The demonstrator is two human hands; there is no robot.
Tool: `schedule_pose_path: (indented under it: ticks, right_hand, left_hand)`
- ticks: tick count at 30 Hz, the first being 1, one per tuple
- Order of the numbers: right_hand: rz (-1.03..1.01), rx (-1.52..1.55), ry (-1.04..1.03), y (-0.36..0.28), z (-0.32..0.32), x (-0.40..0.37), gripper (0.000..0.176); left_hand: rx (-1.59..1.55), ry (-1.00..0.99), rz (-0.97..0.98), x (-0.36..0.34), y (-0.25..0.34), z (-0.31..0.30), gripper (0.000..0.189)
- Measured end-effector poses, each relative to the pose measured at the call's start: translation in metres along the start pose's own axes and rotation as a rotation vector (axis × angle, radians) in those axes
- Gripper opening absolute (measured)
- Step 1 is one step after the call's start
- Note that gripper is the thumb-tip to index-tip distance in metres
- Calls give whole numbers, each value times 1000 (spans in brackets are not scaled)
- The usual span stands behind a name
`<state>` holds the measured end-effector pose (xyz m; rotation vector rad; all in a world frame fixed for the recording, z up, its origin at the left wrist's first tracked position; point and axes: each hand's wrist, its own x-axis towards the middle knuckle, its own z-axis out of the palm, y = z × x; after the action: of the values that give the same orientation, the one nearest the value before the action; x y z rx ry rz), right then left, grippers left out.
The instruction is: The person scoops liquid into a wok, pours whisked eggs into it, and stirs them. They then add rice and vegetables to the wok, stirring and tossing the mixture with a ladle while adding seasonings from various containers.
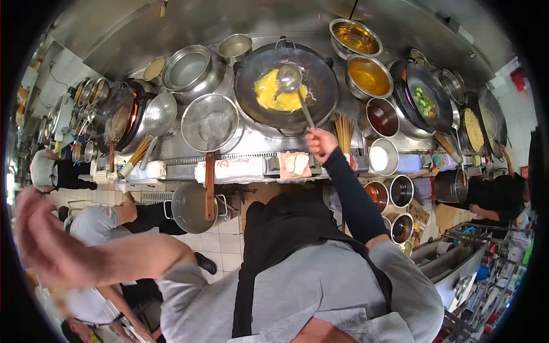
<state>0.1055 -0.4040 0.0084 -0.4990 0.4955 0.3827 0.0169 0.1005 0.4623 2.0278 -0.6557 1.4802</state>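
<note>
My right hand [321, 144] is closed around the handle of a metal ladle [290, 79]. The ladle's bowl rests over yellow egg [267, 91] spread in the bottom of a large dark wok [321, 68] on the stove. Far out to the left, away from the stove, my left hand [54, 240] is stretched out and smeared by motion. Its fingers do not show clearly, nor whether anything is in them. Left of the wok lies a mesh strainer [210, 123] with a wooden handle that juts over the counter's front edge.
Two steel bowls of golden oil [369, 76] stand right of the wok, near a pot of dark red sauce [382, 118]. A bamboo brush [343, 134] is upright by my right wrist. A second wok [426, 100] holds green vegetables. Several people work at both sides.
</note>
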Motion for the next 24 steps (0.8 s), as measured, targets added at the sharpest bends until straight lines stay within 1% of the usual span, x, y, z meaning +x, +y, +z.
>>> schedule_pose_path:
  ticks: [1,2,3,5,8,9,11,12,13,14,15,16,18,19,20,21,22,23,24]
  right_hand:
    - [-217,-365,140,20,-4,13,9]
    - [-334,-561,281,44,-4,15,9]
    - [-368,-594,411,61,16,-1,17]
    - [-265,-537,460,73,65,-50,16]
    - [96,-14,13,27,33,-38,17]
    - [239,276,6,0,44,-36,16]
    - [202,330,-101,-11,13,0,13]
    - [-29,-28,77,0,25,0,14]
    - [-263,-384,250,18,40,-3,18]
    - [-408,-664,316,40,23,9,27]
    - [-454,-841,437,55,40,-14,33]
    - [-538,-905,442,77,8,-10,24]
    - [-343,-658,357,76,26,-31,11]
    - [-79,-333,313,50,76,-73,7]
    - [-54,-189,165,30,72,-75,4]
    - [129,30,-81,9,24,-45,9]
    - [147,59,-83,-10,15,-35,6]
    - [186,69,-98,-21,15,-23,7]
    - [12,-257,48,-17,26,-21,14]
  left_hand:
    - [69,127,205,28,-11,-36,38]
    - [-8,203,398,45,-11,-55,38]
    - [-141,232,517,49,-2,-58,37]
    - [-296,249,608,39,20,-33,36]
    - [-397,253,645,35,29,1,35]
    - [-421,255,642,33,28,9,34]
    - [-449,262,633,25,24,11,33]
    - [-455,263,635,23,25,12,33]
    - [-461,267,634,22,25,14,32]
    - [-468,269,633,22,26,15,32]
    - [-472,270,626,20,26,16,31]
    - [-468,275,619,19,26,15,31]
    - [-445,266,622,15,31,13,30]
    - [-445,266,623,14,32,12,30]
    - [-447,274,612,11,32,12,29]
    - [-451,279,610,9,31,11,29]
    - [-449,281,601,7,32,11,28]
    - [-444,281,589,6,32,10,28]
    - [-432,283,593,4,35,8,27]
